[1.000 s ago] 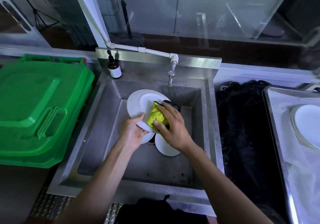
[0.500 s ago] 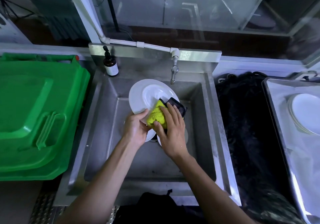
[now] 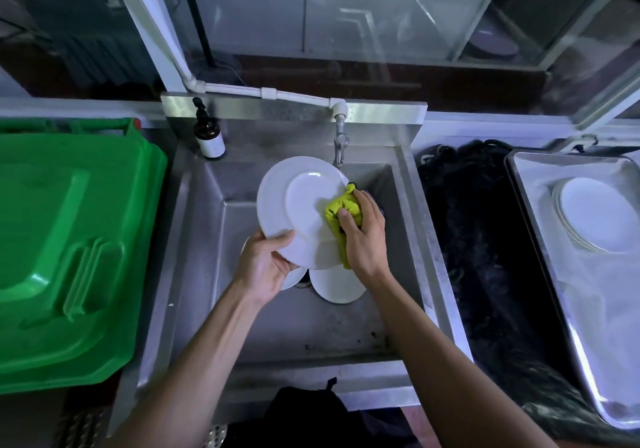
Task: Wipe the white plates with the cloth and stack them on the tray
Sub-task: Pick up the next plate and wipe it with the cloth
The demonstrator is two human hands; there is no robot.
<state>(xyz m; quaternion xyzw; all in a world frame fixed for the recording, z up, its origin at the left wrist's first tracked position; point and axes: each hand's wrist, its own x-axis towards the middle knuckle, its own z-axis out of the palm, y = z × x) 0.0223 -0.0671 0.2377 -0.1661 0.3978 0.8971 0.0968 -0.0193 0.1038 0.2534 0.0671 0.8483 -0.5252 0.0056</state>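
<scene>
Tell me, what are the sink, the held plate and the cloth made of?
Sink: likely stainless steel, dull grey with soft reflections. Held plate: probably glazed ceramic, smooth glossy white, though melamine is possible. Cloth: looks like yellow-green microfibre, fuzzy and bunched.

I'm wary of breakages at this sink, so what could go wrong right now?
The left hand holds the tilted plate only at its lower rim while the right hand presses the yellow cloth against it; a slip could drop it onto the plates in the sink. The plate's top edge also sits close to the tap and might knock it.
</scene>
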